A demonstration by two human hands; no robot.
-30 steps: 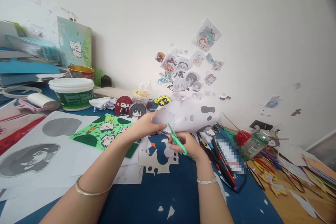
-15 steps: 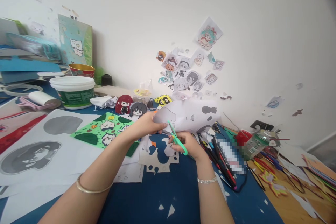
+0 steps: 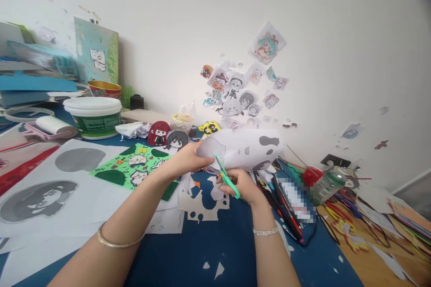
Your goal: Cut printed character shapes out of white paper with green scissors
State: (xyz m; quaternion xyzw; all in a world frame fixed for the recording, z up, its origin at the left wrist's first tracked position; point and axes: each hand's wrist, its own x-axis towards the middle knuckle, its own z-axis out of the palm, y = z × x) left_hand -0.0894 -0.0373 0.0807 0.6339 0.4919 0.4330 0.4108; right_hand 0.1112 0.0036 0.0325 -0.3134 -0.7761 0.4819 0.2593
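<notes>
My left hand (image 3: 188, 160) pinches the near left edge of a white printed sheet (image 3: 244, 149) with grey blotches, holding it up above the blue table (image 3: 208, 251). My right hand (image 3: 240, 185) is closed round the handles of green scissors (image 3: 225, 176), whose blades point up into the sheet's lower edge. Below both hands lies a cut-out paper remnant (image 3: 204, 202) full of holes.
A green cat drawing (image 3: 134, 166) and large grey printouts (image 3: 40, 197) lie to the left. A white tub (image 3: 93, 117) stands at the back left. Pens and markers (image 3: 281, 202), a red cup (image 3: 311, 176) and a spray can (image 3: 328, 184) crowd the right. Stickers cover the wall (image 3: 235, 94).
Almost nothing has moved; the sheet and scissors stay in the same place, with only a slight shift of the view.
</notes>
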